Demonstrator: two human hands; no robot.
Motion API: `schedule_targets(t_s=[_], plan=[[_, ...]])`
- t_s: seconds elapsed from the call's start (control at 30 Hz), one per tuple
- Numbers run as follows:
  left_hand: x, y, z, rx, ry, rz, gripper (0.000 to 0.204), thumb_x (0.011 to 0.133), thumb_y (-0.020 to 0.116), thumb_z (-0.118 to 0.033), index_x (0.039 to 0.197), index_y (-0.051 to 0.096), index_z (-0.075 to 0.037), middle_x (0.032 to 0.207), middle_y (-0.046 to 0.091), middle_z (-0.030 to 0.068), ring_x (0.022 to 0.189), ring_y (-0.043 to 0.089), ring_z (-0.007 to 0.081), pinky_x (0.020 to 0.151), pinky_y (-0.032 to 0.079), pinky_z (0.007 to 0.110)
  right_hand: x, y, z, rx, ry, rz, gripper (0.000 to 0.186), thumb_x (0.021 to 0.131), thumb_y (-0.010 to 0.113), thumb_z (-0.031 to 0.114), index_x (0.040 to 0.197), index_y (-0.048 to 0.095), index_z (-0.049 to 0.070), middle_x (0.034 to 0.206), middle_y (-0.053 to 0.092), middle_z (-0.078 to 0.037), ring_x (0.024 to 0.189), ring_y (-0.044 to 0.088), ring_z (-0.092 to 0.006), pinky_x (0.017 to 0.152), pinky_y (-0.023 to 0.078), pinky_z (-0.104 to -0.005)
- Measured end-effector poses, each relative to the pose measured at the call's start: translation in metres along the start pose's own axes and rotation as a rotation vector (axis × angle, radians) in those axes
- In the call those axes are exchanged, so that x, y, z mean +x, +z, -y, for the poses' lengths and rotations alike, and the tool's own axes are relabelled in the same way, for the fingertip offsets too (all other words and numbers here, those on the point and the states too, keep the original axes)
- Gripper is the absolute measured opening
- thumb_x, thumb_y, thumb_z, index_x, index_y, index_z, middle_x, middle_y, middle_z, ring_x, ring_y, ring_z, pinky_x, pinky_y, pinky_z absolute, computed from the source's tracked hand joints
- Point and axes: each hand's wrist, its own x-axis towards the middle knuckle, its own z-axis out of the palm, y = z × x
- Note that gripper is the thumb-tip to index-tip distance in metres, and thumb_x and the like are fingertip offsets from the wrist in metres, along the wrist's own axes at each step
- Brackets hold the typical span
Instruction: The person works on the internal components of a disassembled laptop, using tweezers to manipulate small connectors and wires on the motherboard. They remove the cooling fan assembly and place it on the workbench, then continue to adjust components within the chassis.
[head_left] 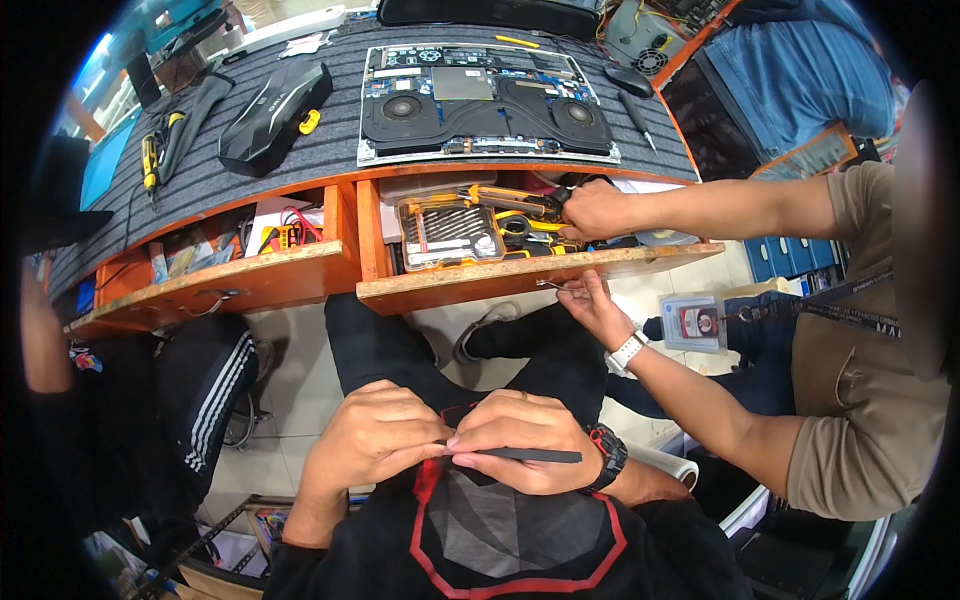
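Observation:
In my lap, my left hand (385, 435) is pinched at one end of a slim black tool (535, 455), where its fingertips meet those of my right hand. My right hand (515, 435) grips the same tool, which lies level and sticks out to the right. Whether a small piece sits between the fingertips is too small to tell. Both hands are below the desk's open drawers, over my black shirt with a red and grey design.
An opened laptop (462, 85) lies on the striped desk (270, 45) beside a black case (270, 125) and tools. A co-worker's hands (600, 210) reach into the open right drawer (540, 275) and hold its handle. Another person (140, 420) sits at left; the left drawer (260, 265) is open.

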Motion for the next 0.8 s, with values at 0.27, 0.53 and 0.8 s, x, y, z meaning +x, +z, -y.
schedule_targets(t_s=[0.27, 0.53, 0.8], plan=[[0.002, 0.001, 0.004, -0.025, -0.009, -0.024, 0.016, 0.079, 0.082, -0.018, 0.09, 0.078, -0.007, 0.083, 0.072, 0.0019, 0.076, 0.068, 0.0197, 0.068, 0.048, 0.034, 0.0, -0.003, 0.001, 0.024, 0.005, -0.006, 0.023, 0.083, 0.078, 0.0, 0.106, 0.073, 0.001, 0.097, 0.072, -0.012, 0.086, 0.07, -0.0259, 0.075, 0.055, -0.0329], [0.001, 0.002, 0.008, -0.117, 0.012, -0.013, 0.015, 0.08, 0.082, -0.016, 0.083, 0.074, -0.005, 0.081, 0.071, 0.0046, 0.074, 0.068, 0.0216, 0.067, 0.049, 0.035, 0.006, -0.006, 0.006, 0.026, 0.099, 0.064, 0.024, 0.086, 0.077, 0.002, 0.109, 0.073, 0.003, 0.099, 0.069, -0.012, 0.089, 0.069, -0.0264, 0.078, 0.054, -0.0334], [0.001, 0.008, 0.01, -0.187, -0.04, -0.036, 0.012, 0.081, 0.081, -0.015, 0.087, 0.076, -0.005, 0.082, 0.073, 0.0049, 0.073, 0.068, 0.0216, 0.068, 0.05, 0.035, -0.001, -0.014, 0.004, -0.022, 0.087, 0.025, 0.022, 0.087, 0.076, 0.003, 0.109, 0.074, 0.003, 0.096, 0.07, -0.012, 0.084, 0.07, -0.0258, 0.073, 0.054, -0.0321]])
